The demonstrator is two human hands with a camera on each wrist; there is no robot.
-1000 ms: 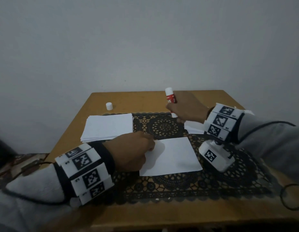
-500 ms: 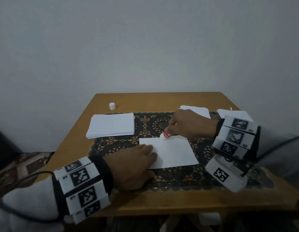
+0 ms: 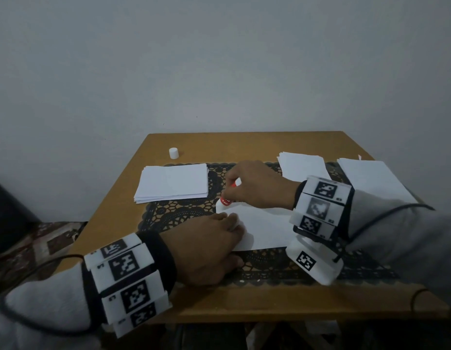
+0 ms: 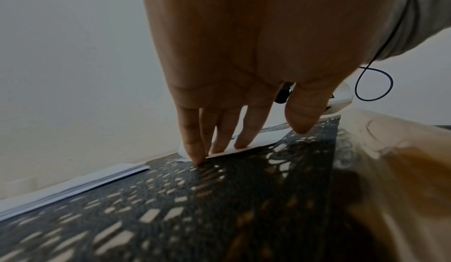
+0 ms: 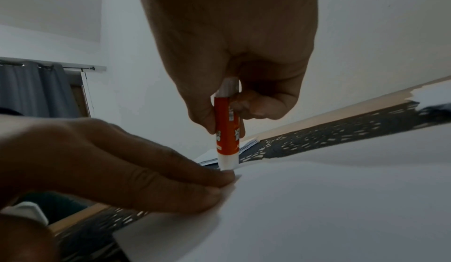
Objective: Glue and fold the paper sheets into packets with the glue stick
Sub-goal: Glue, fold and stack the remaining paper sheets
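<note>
Spreading glue along the far left corner of the sheet (image 3: 265, 228) is the step in hand, and it goes best with light, even strokes kept close to the edge. Farthest left, a small white cap (image 3: 173, 153) stands on the desk (image 3: 244, 142) beyond a stack of paper (image 3: 172, 182). The left hand (image 3: 206, 248) lies flat, its straight fingers (image 4: 192, 146) pressing the sheet's left edge onto the lace mat (image 3: 184, 213); it should press firmly, since a dragging stick can shift or wrinkle thin paper. Right of it, the right hand (image 3: 257, 185) has its grip wrapped round the glue stick (image 5: 227, 131), held upright. Two more piles (image 3: 302, 165) lie far right.

The right wrist view shows the stick's white tip meeting the paper just beyond the left fingertips, which the head view largely hides. Whether glue has actually transferred is probably too faint to judge.
</note>
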